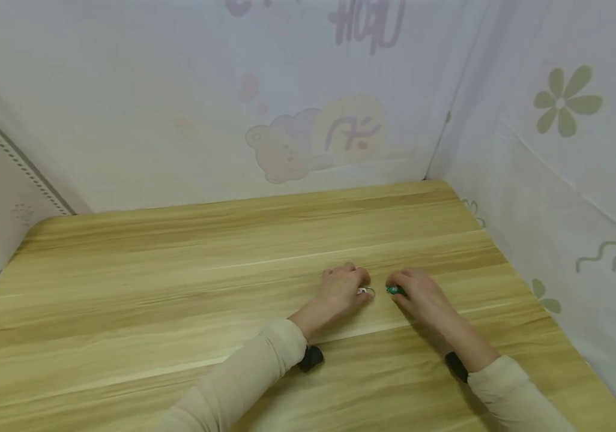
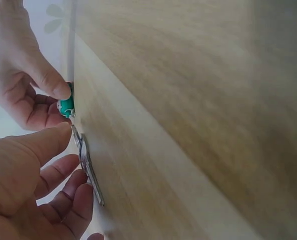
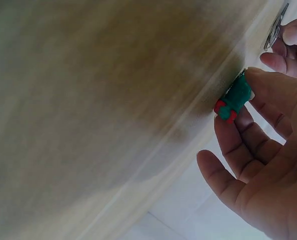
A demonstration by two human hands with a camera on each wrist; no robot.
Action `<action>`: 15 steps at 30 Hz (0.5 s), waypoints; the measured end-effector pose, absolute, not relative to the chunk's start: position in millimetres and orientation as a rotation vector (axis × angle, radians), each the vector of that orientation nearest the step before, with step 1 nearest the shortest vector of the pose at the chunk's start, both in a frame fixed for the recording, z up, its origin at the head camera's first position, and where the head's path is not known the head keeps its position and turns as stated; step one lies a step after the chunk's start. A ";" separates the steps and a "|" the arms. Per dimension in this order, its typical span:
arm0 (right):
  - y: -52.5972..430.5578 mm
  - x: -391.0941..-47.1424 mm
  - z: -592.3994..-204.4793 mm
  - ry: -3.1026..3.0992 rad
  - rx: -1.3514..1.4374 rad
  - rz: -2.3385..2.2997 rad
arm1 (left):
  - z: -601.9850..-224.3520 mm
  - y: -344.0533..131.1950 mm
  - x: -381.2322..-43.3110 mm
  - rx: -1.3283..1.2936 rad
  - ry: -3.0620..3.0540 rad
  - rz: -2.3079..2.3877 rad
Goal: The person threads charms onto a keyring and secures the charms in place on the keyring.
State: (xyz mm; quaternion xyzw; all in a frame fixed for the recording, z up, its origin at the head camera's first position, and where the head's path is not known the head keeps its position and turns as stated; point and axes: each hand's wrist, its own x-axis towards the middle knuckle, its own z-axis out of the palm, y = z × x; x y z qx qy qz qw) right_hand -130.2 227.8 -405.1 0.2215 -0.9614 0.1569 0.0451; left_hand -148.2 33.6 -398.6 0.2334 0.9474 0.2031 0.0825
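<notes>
In the head view my left hand [image 1: 340, 290] pinches a key ring [image 1: 371, 292] with a flat silvery metal piece, low over the table. The left wrist view shows this metal piece [image 2: 92, 177] edge-on, with thumb and fingers about it; whether it is a key I cannot tell. A short gap to the right, my right hand [image 1: 418, 294] holds a small green figure [image 1: 396, 290] between thumb and fingers. Red bits show at one end of the green figure [image 3: 237, 96] in the right wrist view. The two held things are apart, their near ends facing each other.
The wood-grain table [image 1: 151, 288] spreads widely to the left of the hands. Pale printed cloth walls [image 1: 178, 120] stand along its back and sides. Dark wrist devices [image 1: 311, 359] hang under both forearms.
</notes>
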 end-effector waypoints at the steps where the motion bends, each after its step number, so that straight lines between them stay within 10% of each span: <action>1: 227.0 -130.7 -405.4 -2.933 0.685 0.469 | -399.1 34.6 -148.6 0.698 2.836 0.597; 15: 227.3 -133.2 -407.9 -2.874 0.759 0.411 | -400.5 39.2 -150.9 0.644 2.820 0.615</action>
